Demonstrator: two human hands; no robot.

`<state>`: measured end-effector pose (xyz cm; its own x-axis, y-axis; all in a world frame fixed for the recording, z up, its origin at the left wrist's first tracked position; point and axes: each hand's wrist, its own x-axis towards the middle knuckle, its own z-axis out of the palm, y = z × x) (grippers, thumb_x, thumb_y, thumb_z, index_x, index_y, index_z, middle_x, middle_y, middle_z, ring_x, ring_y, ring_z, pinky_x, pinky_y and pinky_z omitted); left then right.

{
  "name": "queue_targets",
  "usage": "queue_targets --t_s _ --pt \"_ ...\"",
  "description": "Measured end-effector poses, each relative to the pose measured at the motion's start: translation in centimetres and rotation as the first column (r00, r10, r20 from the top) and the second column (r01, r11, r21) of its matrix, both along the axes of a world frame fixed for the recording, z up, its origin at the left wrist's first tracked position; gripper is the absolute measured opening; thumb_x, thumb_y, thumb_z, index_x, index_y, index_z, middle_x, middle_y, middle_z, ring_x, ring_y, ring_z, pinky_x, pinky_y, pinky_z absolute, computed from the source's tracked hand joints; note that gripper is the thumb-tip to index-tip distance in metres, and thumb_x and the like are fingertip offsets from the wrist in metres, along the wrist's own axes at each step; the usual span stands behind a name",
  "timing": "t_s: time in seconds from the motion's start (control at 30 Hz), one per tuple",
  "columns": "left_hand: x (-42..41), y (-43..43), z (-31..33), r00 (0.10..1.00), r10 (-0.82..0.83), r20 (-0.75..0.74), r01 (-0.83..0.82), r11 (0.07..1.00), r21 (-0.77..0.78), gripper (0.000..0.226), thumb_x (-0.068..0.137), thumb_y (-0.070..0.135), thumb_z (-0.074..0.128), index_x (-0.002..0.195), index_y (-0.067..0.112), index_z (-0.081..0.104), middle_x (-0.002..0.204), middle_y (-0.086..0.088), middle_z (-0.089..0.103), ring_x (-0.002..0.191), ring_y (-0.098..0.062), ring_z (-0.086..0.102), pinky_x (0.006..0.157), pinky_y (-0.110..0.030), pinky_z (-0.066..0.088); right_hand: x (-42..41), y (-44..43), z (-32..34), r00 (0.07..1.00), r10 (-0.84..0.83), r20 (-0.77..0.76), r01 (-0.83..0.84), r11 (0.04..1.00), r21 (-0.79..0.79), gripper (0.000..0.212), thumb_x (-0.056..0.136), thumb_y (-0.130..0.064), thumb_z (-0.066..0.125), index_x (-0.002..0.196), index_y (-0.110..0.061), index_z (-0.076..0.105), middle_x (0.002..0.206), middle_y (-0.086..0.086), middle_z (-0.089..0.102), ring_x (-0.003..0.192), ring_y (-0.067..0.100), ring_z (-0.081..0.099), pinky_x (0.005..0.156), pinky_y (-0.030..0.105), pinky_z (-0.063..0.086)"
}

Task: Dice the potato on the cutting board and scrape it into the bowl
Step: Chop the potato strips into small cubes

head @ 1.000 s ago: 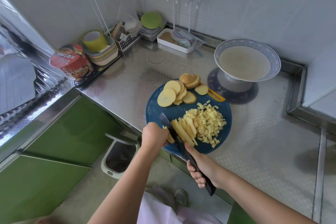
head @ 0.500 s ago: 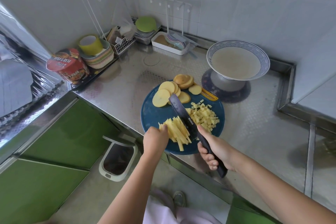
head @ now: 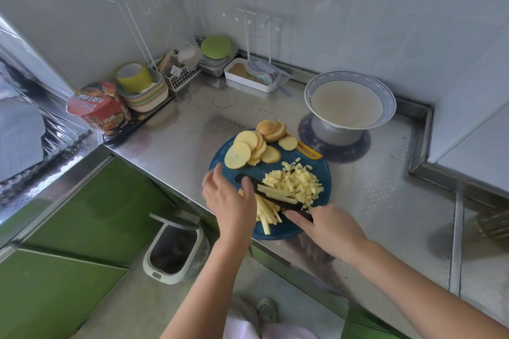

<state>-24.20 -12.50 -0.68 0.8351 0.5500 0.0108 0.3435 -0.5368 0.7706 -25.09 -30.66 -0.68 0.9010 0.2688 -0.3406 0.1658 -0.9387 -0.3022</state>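
A round blue cutting board (head: 220, 164) lies on the steel counter. On it are potato slices (head: 249, 150) at the back, a heap of diced potato (head: 298, 183) on the right, and potato sticks (head: 265, 215) at the front. My right hand (head: 327, 227) grips the black knife (head: 271, 192), whose blade lies nearly flat across the board with a few sticks on it. My left hand (head: 228, 201) hovers over the sticks with fingers spread, its thumb by the blade tip. A white bowl with a blue rim (head: 349, 100) holds cloudy liquid behind the board.
An instant-noodle cup (head: 99, 109), stacked bowls with a yellow cup (head: 144, 89), a wire basket (head: 180, 74) and a white tray (head: 252, 76) line the back. A bin (head: 175, 248) stands on the floor beside green cabinet doors (head: 91, 215). The counter edge runs under the board.
The knife went from upright between sticks and dice to lying low across the board. My left hand opened from a curled hold on the sticks and moved up toward the blade tip.
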Motion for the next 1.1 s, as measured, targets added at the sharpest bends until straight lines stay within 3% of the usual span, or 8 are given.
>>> queue_targets --t_s 0.07,0.17,0.47,0.57,0.63,0.77,1.0,1.1 --pt "1.0 0.8 1.4 0.916 -0.401 0.031 0.391 0.905 0.165 0.056 0.092 0.044 0.055 0.14 0.021 0.042 0.142 0.001 0.04 0.133 -0.018 0.032 0.111 -0.037 0.026 0.3 0.5 0.2 0.999 0.053 0.007 -0.053 0.997 -0.061 0.076 0.083 -0.078 0.01 0.068 -0.016 0.052 0.07 0.002 0.059 0.069 0.021 0.062 0.061 0.035 0.049" --pt "2.2 1.5 1.9 0.634 -0.708 -0.311 0.773 0.571 0.277 0.056 0.09 0.056 0.05 0.138 0.027 0.048 0.138 0.004 0.046 0.13 -0.017 0.035 0.11 -0.034 0.021 0.8 1.1 0.8 0.995 0.091 0.029 -0.088 0.99 -0.108 0.072 0.09 -0.076 0.016 0.066 -0.017 0.049 0.066 0.0 0.053 0.066 0.021 0.057 0.053 0.03 0.041" --pt "2.9 2.5 2.3 0.399 -0.733 -0.551 0.909 0.237 0.344 0.053 0.098 0.042 0.046 0.147 0.028 0.033 0.131 -0.003 0.044 0.118 -0.019 0.04 0.101 -0.032 0.035 1.9 1.5 2.0 0.985 0.158 0.068 -0.142 0.971 -0.191 0.075 0.089 -0.074 0.015 0.067 -0.013 0.051 0.064 0.001 0.053 0.061 0.02 0.053 0.049 0.027 0.038" --pt "3.2 1.9 2.5 0.375 -0.707 -0.599 0.877 0.061 0.477 0.051 0.102 0.033 0.04 0.15 0.029 0.024 0.13 -0.006 0.041 0.113 -0.023 0.043 0.096 -0.034 0.04 2.5 1.6 2.8 0.982 0.166 0.086 -0.144 0.965 -0.218 0.068 0.094 -0.071 0.019 0.064 -0.015 0.045 0.061 -0.001 0.048 0.06 0.019 0.052 0.046 0.027 0.033" --pt "3.4 1.7 2.7 0.389 -0.709 -0.588 0.856 0.044 0.514 0.051 0.102 0.022 0.039 0.15 0.027 0.022 0.128 -0.007 0.04 0.111 -0.023 0.043 0.095 -0.035 0.041 3.0 1.7 3.1 0.983 0.162 0.091 -0.138 0.964 -0.227 0.068 0.094 -0.071 0.019 0.064 -0.016 0.045 0.061 -0.001 0.048 0.059 0.018 0.052 0.047 0.027 0.034" --pt "3.3 2.6 2.7 0.485 -0.72 -0.496 0.801 0.138 0.582 0.062 0.096 0.002 0.039 0.151 0.021 0.021 0.129 -0.007 0.04 0.114 -0.023 0.04 0.096 -0.032 0.04 3.7 1.6 3.2 0.992 0.09 0.09 -0.076 0.986 -0.149 0.071 0.091 -0.074 0.018 0.065 -0.015 0.048 0.063 0.001 0.052 0.063 0.02 0.055 0.054 0.031 0.043" --pt "2.1 3.8 -0.5 0.887 -0.4 -0.232 0.455 0.843 0.286 0.028 0.1 0.01 0.039 0.124 0.004 0.052 0.115 -0.015 0.049 0.106 -0.027 0.047 0.083 -0.028 0.039 4.2 0.8 2.3 0.995 -0.069 0.066 0.071 0.997 -0.029 0.077 0.091 -0.074 0.019 0.075 -0.01 0.058 0.069 0.003 0.061 0.066 0.02 0.063 0.065 0.036 0.054" --pt "1.8 4.6 -3.6 0.934 -0.17 -0.314 0.221 0.966 0.132 0.02 0.099 0.009 0.035 0.103 0.001 0.053 0.108 -0.019 0.054 0.097 -0.026 0.045 0.079 -0.031 0.039 4.0 0.4 2.3 0.991 -0.117 0.058 0.116 0.993 0.014 0.072 0.095 -0.07 0.022 0.068 -0.01 0.051 0.065 0.004 0.054 0.062 0.02 0.057 0.057 0.032 0.045"
